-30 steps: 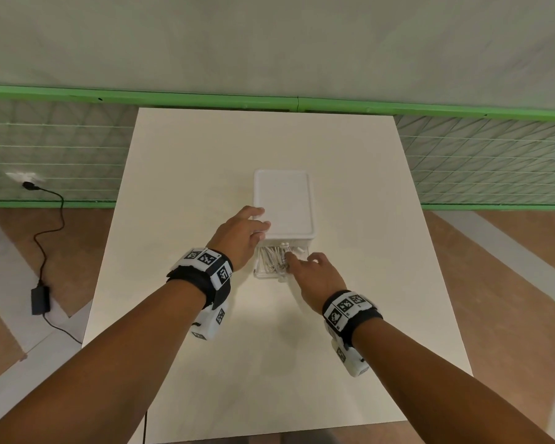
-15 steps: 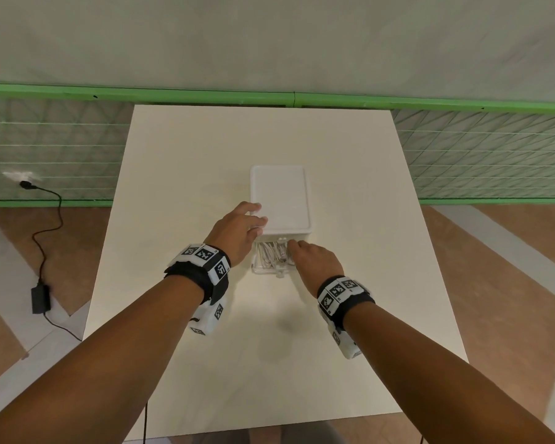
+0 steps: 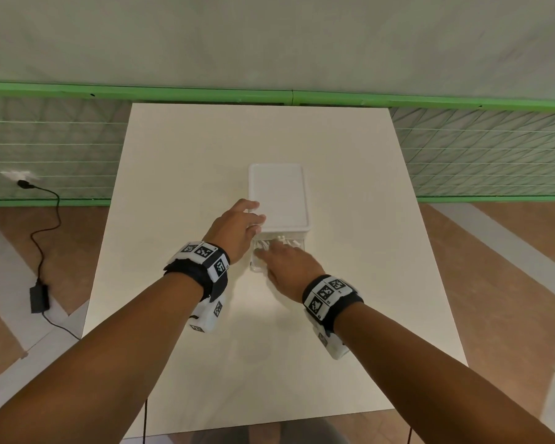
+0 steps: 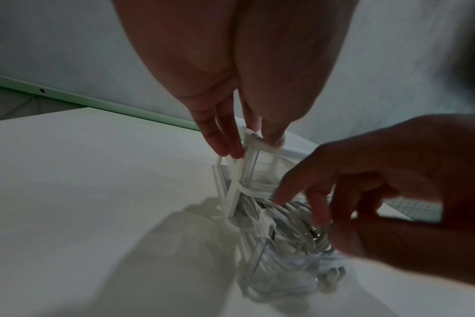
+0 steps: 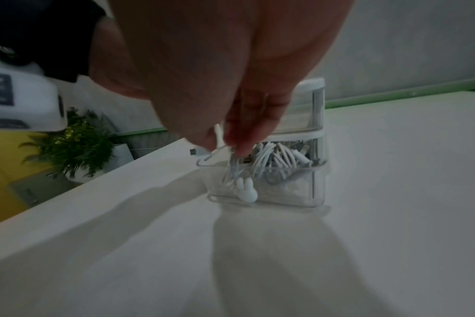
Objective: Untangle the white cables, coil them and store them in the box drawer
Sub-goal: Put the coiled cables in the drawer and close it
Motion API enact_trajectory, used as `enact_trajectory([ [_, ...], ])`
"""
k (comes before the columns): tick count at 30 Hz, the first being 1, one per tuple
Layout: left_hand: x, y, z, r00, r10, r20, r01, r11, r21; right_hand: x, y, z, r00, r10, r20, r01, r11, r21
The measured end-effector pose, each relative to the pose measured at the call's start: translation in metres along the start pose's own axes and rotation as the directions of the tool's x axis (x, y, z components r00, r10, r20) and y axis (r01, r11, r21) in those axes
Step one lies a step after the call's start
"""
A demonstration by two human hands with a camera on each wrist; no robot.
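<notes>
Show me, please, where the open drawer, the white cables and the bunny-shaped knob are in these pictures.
Drawer (image 5: 290, 188): right wrist view, clear front wall.
White cables (image 5: 274, 156): right wrist view, loops heaped inside the drawer.
Bunny-shaped knob (image 5: 245, 190): right wrist view, its white body.

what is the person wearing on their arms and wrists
Both forearms are bare, no sleeves. The left wrist and right wrist each carry a black band with white panels of black square code markers, with a white camera block hanging underneath.

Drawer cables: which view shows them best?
Right wrist: the white cables show coiled inside the clear drawer. The left wrist view is blurred and partly blocked by the right hand. In the head view they look tiny.
</notes>
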State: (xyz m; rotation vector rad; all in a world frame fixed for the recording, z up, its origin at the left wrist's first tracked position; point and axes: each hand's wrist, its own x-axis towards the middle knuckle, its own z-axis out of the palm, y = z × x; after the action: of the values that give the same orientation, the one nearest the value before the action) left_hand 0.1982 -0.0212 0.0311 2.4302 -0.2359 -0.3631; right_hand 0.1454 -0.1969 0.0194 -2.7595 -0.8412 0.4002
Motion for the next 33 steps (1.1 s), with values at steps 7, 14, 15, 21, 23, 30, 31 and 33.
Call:
enact_trajectory([
  [7,-0.001,0.0,0.0,1.0,0.022,0.0,-0.022,1.0,0.004,0.003,0.0,0.019,0.999,-0.047,-0.016,0.047,0.999,0.004],
  [14,-0.001,-0.001,0.0,0.999,0.032,-0.006,-0.032,0.999,0.004,-0.004,-0.004,0.04,0.997,-0.006,-0.077,-0.008,0.984,-0.181],
  [15,-0.001,-0.001,0.0,0.999,0.034,-0.007,-0.034,0.999,0.005,-0.005,-0.004,0.041,0.996,0.006,-0.084,-0.02,0.986,-0.166],
  [21,0.0,-0.003,0.002,0.999,0.039,-0.016,-0.039,0.999,0.005,-0.008,-0.005,0.04,0.985,0.046,-0.168,-0.041,0.999,0.031],
  [23,0.0,-0.003,0.002,0.999,0.041,-0.015,-0.04,0.999,0.006,-0.01,-0.006,0.039,0.98,0.034,-0.196,-0.038,0.999,-0.02],
  [30,0.0,-0.002,0.001,1.0,0.026,-0.011,-0.026,1.0,-0.009,-0.013,-0.01,0.03,0.886,0.382,-0.263,-0.233,0.857,0.46],
  [31,0.0,-0.002,0.001,1.0,0.024,-0.009,-0.024,1.0,-0.006,-0.012,-0.01,0.024,0.804,0.545,-0.237,-0.285,0.703,0.652],
  [33,0.0,-0.002,0.0,1.0,0.023,-0.004,-0.023,1.0,0.0,-0.01,-0.011,0.018,0.582,0.811,-0.055,-0.337,0.302,0.892],
])
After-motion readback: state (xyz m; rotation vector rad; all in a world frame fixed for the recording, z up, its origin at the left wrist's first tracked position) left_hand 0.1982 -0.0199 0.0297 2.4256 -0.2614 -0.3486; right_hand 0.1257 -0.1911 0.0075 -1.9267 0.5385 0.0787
